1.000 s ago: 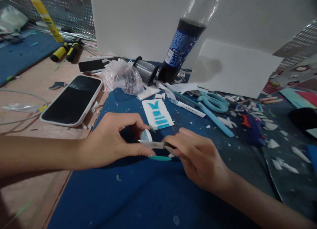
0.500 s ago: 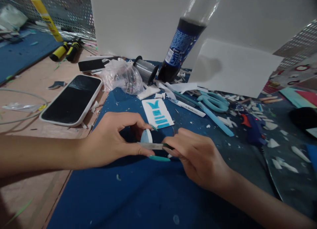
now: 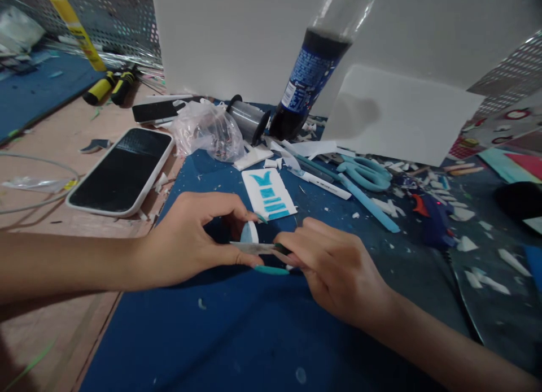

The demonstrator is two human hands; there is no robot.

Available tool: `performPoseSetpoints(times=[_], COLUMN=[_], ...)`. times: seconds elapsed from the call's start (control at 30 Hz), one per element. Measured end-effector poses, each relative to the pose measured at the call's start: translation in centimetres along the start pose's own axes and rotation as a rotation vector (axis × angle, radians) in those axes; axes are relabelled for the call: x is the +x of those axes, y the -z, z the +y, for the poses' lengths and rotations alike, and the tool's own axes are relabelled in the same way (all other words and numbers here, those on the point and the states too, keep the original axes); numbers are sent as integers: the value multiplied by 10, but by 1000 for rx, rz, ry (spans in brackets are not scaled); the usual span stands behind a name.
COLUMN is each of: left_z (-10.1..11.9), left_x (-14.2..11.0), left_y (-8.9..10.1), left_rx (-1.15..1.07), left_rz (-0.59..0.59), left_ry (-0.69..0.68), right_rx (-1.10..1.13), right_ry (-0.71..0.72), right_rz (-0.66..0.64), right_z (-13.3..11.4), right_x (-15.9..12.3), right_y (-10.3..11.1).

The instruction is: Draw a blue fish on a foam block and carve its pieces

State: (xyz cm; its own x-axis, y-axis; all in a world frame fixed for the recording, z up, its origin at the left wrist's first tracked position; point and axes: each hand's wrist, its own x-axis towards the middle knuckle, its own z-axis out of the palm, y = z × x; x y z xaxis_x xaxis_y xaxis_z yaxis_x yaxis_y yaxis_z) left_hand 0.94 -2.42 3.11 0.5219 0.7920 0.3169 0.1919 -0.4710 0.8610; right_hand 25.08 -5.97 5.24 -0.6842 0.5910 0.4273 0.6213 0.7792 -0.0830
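Note:
My left hand (image 3: 190,239) pinches a small pale blue-and-white rounded foam piece (image 3: 249,232), holding it upright on the blue cutting mat (image 3: 220,330). My right hand (image 3: 339,268) is closed on a craft knife (image 3: 254,247) whose blade lies flat across the piece's lower edge. A teal sliver (image 3: 271,270) lies on the mat just under my left thumb. Just beyond the hands lies a white card with blue shapes (image 3: 268,194).
A phone (image 3: 122,171) lies at the left on the wooden table. A plastic bag (image 3: 207,132), a dark cola bottle (image 3: 302,87), teal scissors (image 3: 366,173), a white pen (image 3: 322,184), a glue gun (image 3: 434,222) and many white scraps crowd the back and right.
The knife blade has slid a little to the left across the piece, and both hands have shifted slightly left with it.

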Motion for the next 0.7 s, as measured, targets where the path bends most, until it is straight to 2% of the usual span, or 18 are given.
performPoseSetpoints(times=[0.37, 0.7], left_z=[0, -2], left_x=[-1, -2], left_y=[0, 0], left_rx=[44, 36], left_rz=[14, 11], left_ry=[-45, -60], right_rx=[-38, 11], right_ry=[-9, 0], right_rz=[-29, 15], right_z=[1, -4], right_x=[-2, 4], right_y=[2, -3])
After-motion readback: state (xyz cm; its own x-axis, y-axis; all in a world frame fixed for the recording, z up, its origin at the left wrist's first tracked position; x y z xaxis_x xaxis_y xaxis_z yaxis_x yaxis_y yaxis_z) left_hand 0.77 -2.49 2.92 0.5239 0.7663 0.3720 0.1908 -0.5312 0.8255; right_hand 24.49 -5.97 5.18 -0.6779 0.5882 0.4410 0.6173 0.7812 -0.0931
